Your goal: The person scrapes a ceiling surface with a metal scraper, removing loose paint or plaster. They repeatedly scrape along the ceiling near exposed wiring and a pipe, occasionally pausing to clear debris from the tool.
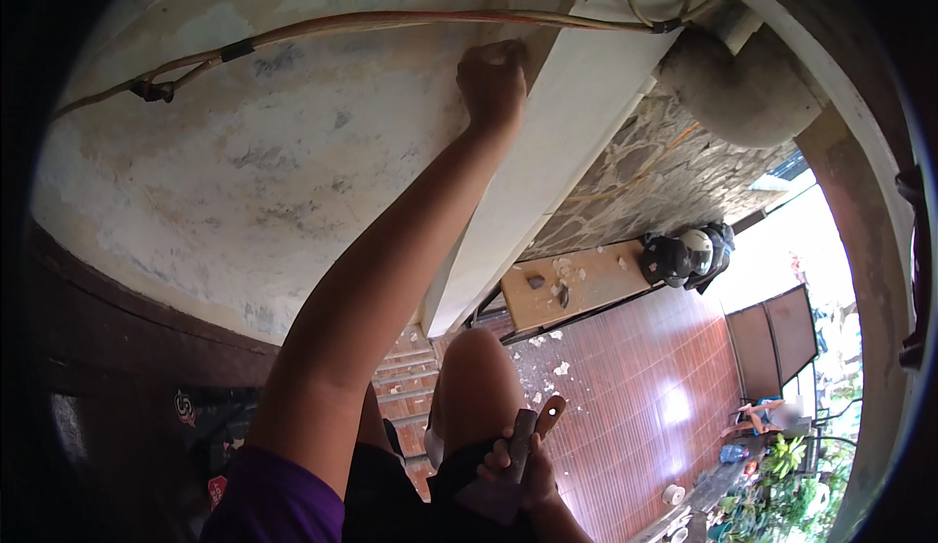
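Note:
My left hand (495, 81) is raised to the patchy plastered wall (293, 147), just below a bundle of taped cables (410, 19). Its fingers are curled into a fist beside the edge of a white pillar (564, 118); nothing shows in it, though its inner side is partly hidden. Low in front of my body, my right hand (538, 473) is closed around a putty knife with a wooden handle (551, 415) and a dark grey, bar-shaped tool (521, 440). A wide, flat blade (491, 497) shows dimly below the fingers.
Steps (410, 389) lie below my legs. A board-topped bench (586, 287) holds flakes and helmets (696, 250). White flakes (560, 369) litter the tiled floor (645, 374). A rounded grey fixture (740, 89) hangs at upper right. A person (769, 415) is far off near plants.

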Motion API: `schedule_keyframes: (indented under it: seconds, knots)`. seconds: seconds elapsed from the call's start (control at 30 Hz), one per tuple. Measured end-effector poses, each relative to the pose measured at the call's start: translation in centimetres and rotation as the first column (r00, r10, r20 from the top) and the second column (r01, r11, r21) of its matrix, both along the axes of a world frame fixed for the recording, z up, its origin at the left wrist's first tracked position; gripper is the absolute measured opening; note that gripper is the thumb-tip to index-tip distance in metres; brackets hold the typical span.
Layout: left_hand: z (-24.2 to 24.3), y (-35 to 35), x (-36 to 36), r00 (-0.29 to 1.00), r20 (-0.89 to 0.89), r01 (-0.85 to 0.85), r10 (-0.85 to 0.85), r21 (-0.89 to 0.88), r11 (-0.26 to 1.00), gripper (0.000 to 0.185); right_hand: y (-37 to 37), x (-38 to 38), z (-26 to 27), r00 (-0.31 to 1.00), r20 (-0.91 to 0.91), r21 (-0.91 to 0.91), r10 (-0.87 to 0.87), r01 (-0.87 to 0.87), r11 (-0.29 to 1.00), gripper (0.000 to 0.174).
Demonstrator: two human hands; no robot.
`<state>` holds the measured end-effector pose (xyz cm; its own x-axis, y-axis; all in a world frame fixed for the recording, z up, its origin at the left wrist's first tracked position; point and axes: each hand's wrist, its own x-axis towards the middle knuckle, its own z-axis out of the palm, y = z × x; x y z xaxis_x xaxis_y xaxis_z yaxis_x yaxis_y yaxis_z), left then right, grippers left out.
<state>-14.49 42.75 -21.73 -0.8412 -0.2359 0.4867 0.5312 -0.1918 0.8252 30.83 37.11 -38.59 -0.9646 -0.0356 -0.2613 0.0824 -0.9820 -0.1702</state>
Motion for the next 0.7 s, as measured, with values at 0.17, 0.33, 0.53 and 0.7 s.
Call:
schedule_keyframes:
  seconds: [0.17, 0.33, 0.53, 0.7]
  knots:
    - [0.4, 0.4, 0.3, 0.997, 0.063, -0.049, 0.044, 0.069, 0.996, 0.017, -0.1, 0.0, 0.3, 1.000, 0.023, 0.001, -0.010, 0.010, 1.000, 0.041]
    - [-0.1, -0.2, 0.4, 0.995, -0.025, -0.098, 0.098, 0.004, 0.995, 0.013, -0.2, -0.2, 0.5, 1.000, 0.023, -0.009, -0.003, 0.004, 1.000, 0.041]
    - [0.1, -0.3, 0.7, 0.996, -0.039, -0.085, 0.085, -0.013, 0.996, 0.016, -0.1, -0.2, 0.5, 1.000, 0.028, -0.020, 0.004, -0.003, 1.000, 0.041]
    - [-1.0, -1.2, 3.0, 0.982, 0.077, 0.167, -0.174, 0.093, 0.982, 0.019, 0.0, -0.2, 0.5, 1.000, 0.022, -0.016, -0.006, 0.006, 1.000, 0.041]
